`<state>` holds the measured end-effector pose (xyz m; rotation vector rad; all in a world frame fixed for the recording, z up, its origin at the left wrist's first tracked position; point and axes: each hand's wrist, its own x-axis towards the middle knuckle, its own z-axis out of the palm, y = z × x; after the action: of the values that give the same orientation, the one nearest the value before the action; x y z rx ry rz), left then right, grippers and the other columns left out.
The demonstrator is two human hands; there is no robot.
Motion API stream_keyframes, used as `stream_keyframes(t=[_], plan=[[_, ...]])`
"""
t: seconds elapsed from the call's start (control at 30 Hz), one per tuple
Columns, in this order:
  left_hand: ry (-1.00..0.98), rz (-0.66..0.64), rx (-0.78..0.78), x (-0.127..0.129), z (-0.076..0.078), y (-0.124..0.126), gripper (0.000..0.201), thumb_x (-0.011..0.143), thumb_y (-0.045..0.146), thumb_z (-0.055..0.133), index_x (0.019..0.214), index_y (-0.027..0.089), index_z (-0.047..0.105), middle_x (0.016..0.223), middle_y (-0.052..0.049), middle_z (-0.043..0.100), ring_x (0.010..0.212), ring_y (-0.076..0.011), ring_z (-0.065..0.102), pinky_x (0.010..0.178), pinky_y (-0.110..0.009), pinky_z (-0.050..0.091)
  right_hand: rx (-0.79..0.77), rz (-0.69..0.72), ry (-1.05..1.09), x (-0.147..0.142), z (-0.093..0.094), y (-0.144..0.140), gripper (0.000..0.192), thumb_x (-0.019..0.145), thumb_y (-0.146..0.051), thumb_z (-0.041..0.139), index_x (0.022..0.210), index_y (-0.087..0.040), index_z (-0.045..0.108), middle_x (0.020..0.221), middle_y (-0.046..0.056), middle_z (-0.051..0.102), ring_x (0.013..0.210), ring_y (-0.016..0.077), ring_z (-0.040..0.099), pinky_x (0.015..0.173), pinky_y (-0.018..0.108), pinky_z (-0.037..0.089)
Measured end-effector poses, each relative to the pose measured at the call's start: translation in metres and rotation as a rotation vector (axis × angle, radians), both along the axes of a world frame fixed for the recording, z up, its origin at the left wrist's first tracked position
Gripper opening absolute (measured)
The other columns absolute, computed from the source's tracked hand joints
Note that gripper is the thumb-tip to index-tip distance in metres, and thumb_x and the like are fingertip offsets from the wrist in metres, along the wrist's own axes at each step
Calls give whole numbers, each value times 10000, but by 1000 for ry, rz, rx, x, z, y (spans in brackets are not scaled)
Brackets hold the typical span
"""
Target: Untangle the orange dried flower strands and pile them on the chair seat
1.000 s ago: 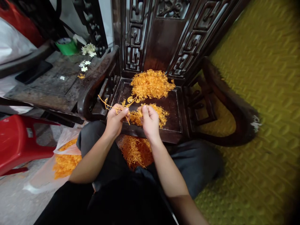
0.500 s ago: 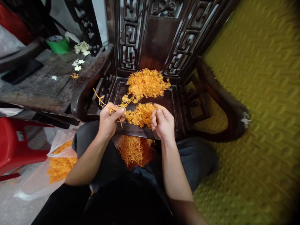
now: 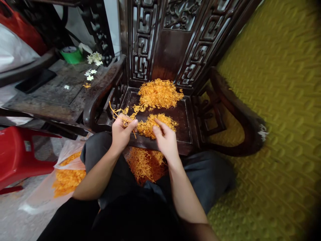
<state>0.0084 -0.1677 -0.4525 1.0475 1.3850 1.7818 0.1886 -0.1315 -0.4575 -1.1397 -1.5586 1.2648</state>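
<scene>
1. Since half a second ago, the right hand (image 3: 166, 139) is seen moved inward from the right edge of the near pile and uncurled, its fingers now reaching onto the strands; the left hand (image 3: 122, 130) is kept at the same spot with its bundle
2. A yellow-green textured mat (image 3: 281, 110) is spread over the right side of the view
3. A dark carved wooden chair (image 3: 173, 43) is placed before the person, its seat (image 3: 184, 115) bearing the orange material
4. A dark wooden table (image 3: 57, 95) is set to the left of the chair, with a green tape roll (image 3: 71, 54) and small white flowers (image 3: 94, 57) laid at its far end
5. A red plastic stool (image 3: 18, 155) is seen at the lower left, and a clear plastic bag (image 3: 66, 174) of orange strands is laid near it on the floor
6. A large heap of orange strands (image 3: 160, 93) is piled at the back of the seat; a smaller near pile (image 3: 156, 122) is laid at the front, just beside both hands
7. A few long orange stems (image 3: 117, 112) are pinched between the left thumb and fingers, closed tight, with the stems sticking out to the upper left
8. The right hand is held loosely open, fingertips touching the near pile, nothing clearly gripped
</scene>
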Motion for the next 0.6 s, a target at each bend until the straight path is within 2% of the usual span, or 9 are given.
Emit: stream_keyframes(t=[0.07,0.17,0.23,0.3,0.33,0.4,0.47,0.53,0.6], plan=[[28,-1,-2,1,2,-2,271,851,322,800,782,209,563,671,20,671,544,-107,605,591,-263,465,55,-41,-95,-2,1,0,358,903,-541,696,980,-196,754,620,-38,445,584,126,404,554,271,346],[51,3,8,2,2,-3,257,863,307,789,787,206,565,665,21,664,545,-103,604,594,-260,464,-9,21,25,-6,-1,0,436,936,-552,652,695,-197,579,576,-47,411,538,100,359,501,250,284],[44,25,52,0,0,-1,260,860,292,786,773,204,557,659,21,660,545,-101,602,589,-255,466,-148,69,211,-7,-4,-2,464,933,-563,656,681,-213,484,522,-76,356,466,80,288,442,233,225],[14,85,125,-6,0,2,292,832,272,799,741,202,531,648,25,647,528,-94,589,564,-246,460,-244,71,367,-2,-5,-2,437,902,-555,706,728,-218,489,499,-104,321,422,61,237,407,212,186],[-17,142,174,-10,0,4,316,814,266,807,729,204,509,637,34,633,509,-87,573,540,-240,450,-244,21,426,4,-6,-1,419,877,-540,742,755,-215,507,507,-111,326,414,53,232,397,200,181],[-96,278,273,-18,3,6,360,786,265,816,728,211,465,614,61,592,463,-72,528,489,-224,420,-182,-172,522,23,-9,6,406,813,-507,810,800,-213,530,532,-122,336,406,39,228,379,176,176],[-143,324,314,-23,6,7,367,780,267,820,748,216,457,611,74,576,442,-66,511,463,-216,405,-119,-380,568,47,-16,18,434,763,-505,840,816,-220,517,555,-128,359,391,30,219,355,161,166],[-149,178,275,-20,7,7,338,792,264,819,770,216,486,634,60,596,447,-73,532,457,-221,412,-117,-413,460,64,-25,33,436,793,-559,789,823,-218,518,590,-102,460,382,36,275,346,164,188],[-146,-41,210,-12,4,5,301,812,261,815,785,212,519,659,42,610,473,-86,567,463,-229,425,-63,-325,226,66,-35,49,388,891,-583,671,902,-205,584,630,-48,563,413,73,395,372,190,288]])
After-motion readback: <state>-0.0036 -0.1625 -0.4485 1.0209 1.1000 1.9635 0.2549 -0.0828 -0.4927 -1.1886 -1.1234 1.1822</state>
